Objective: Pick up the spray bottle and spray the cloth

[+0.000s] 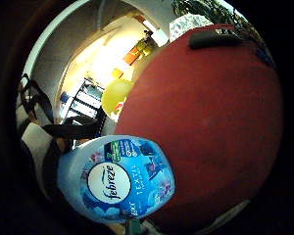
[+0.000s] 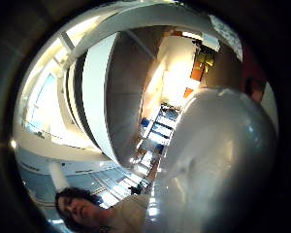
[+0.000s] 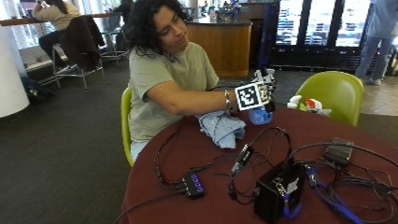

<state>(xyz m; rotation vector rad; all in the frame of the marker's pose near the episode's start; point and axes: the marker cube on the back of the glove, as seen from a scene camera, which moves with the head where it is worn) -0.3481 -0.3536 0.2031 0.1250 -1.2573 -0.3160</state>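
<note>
In the outside view a person sits at a round dark red table (image 3: pixel 205 205). The gloved right hand (image 3: pixel 264 86) grips the top of a blue Febreze spray bottle (image 3: pixel 260 115) at the table's far side. I cannot tell whether the bottle's base touches the table. A light blue cloth (image 3: pixel 221 129) hangs bunched below the right forearm, just left of the bottle; what holds it is hidden. In the little finger side palm view the bottle's labelled body (image 1: pixel 115 181) is close under the palm, over the red table (image 1: pixel 210 127). The bottle's pale top (image 2: pixel 218 160) fills much of the thumb side view.
A second white spray bottle (image 3: pixel 308 105) stands at the table's far edge by a green chair (image 3: pixel 332 91). A black box (image 3: pixel 273 196), a USB hub (image 3: pixel 193 184), a small dark device (image 3: pixel 339 151) and several cables cover the near and right parts of the table.
</note>
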